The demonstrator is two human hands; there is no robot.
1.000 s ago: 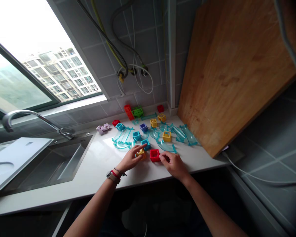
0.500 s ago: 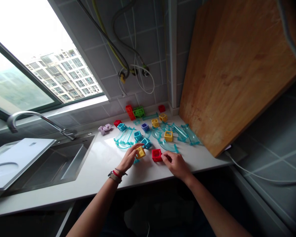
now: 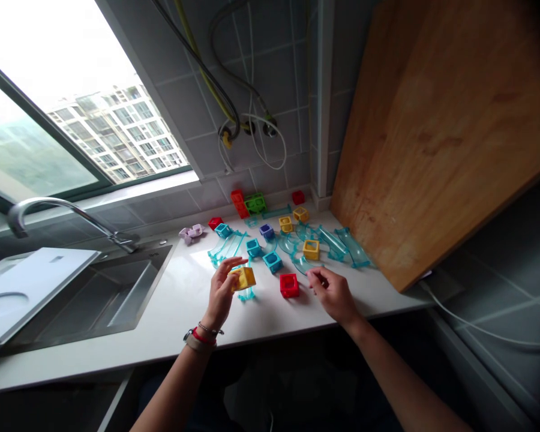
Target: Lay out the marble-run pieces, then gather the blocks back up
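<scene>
My left hand (image 3: 221,289) grips a yellow cube block (image 3: 245,278) between thumb and fingers, raised over the counter. Beneath it lies a clear teal track piece (image 3: 246,294), partly hidden by the hand and the block. My right hand (image 3: 333,292) hovers with its fingers curled closed, and nothing shows in them. To its left a red cube block (image 3: 289,285) sits on the counter, apart from the fingers. A teal cube block (image 3: 272,262) rests between the hands, a little farther back. Behind the right hand stands another yellow cube block (image 3: 311,249).
Clear teal track pieces (image 3: 332,241) and several coloured blocks spread toward the wall, with green blocks (image 3: 254,204) at the back. A sink with a faucet (image 3: 72,210) and a white board (image 3: 31,294) lies left. A large wooden board (image 3: 432,138) leans at right.
My left hand has moved left, carrying the yellow cube block away from the teal cube block. My right hand has drawn off the red cube block, to the right.
</scene>
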